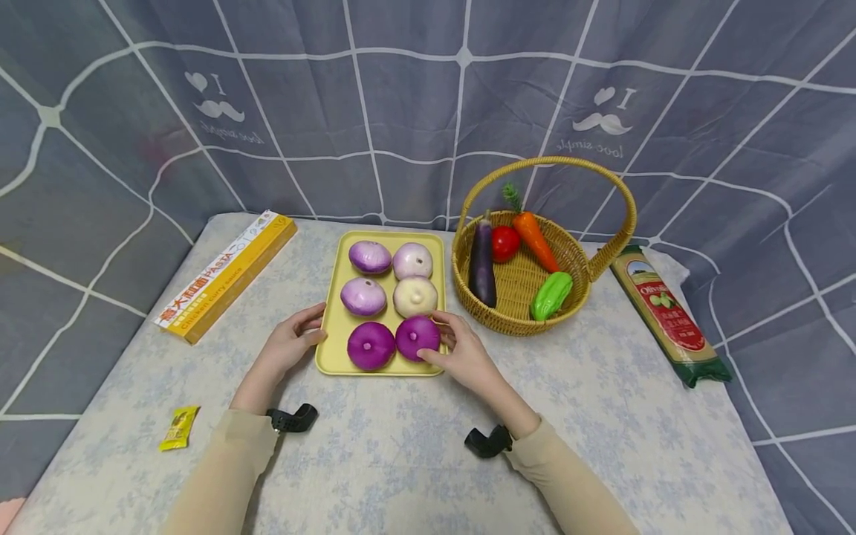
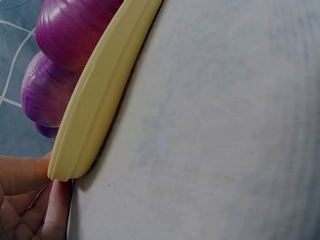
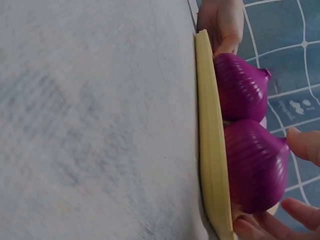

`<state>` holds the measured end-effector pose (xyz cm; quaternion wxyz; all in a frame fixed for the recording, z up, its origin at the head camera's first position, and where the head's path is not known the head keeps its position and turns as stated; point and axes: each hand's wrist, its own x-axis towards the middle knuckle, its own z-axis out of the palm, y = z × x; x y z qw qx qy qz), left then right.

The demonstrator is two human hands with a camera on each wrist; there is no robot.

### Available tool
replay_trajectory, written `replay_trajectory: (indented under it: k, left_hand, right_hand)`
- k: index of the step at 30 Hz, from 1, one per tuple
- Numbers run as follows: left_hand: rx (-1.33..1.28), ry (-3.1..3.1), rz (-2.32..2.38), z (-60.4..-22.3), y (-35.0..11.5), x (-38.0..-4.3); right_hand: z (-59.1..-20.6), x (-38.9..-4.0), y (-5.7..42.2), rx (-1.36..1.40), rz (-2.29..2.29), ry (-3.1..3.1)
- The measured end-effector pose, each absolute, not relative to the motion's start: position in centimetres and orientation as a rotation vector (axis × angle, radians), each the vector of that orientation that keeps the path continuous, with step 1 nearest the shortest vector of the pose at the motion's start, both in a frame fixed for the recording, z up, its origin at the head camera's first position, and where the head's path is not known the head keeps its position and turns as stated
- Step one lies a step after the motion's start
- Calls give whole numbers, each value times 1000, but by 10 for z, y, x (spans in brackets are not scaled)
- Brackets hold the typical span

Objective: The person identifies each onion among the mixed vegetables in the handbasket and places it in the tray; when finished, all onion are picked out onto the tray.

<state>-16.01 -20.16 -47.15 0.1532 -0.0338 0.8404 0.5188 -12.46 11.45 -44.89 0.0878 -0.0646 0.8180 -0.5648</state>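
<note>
A yellow tray (image 1: 388,369) lies on the table with purple and pale onions in two columns. At its left edge, my left hand (image 1: 292,338) holds the rim; the left wrist view shows the thumb (image 2: 25,174) against the tray wall and the fingers lower down. My right hand (image 1: 466,355) is around the front right purple onion (image 1: 416,338), thumb over its front and fingers along its far right side. Beside it sits another purple onion (image 1: 370,346). Behind them are a cream onion (image 1: 415,297) and light purple onions (image 1: 363,296). Part of the right fingertips is hidden behind the onion.
Right of the tray stands a wicker basket (image 1: 511,323) with a tall handle, holding an eggplant (image 1: 481,264), tomato (image 1: 505,244), carrot (image 1: 535,239) and green pepper (image 1: 551,296). A pasta box (image 1: 227,279) and yellow packet (image 1: 179,428) lie left; a pasta bag (image 1: 669,316) lies far right.
</note>
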Motion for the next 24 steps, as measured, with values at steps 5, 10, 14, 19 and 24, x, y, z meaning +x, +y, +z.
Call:
replay_trajectory:
  k: [5,10,14,19,24]
  left_hand:
    - [-110,2418,1486,-471,-203,-159]
    - [-124,2421,1474,-471,-203,-159]
    - [-141,2430,1454,-471,-203,-159]
    - [-148,2444,1407,-469,-204,-159]
    - [-81,2509,1338,-463,-205,-156]
  right_hand:
    - [-444,-123,118,-228,-1659,2460]
    - [-441,-121,122,-251,-1698,2437]
    - [-438,-119,126,-284,-1715,2415]
    - [-432,-115,132,-286,-1681,2437]
    - [-426,-110,139,-322,-1657,2476]
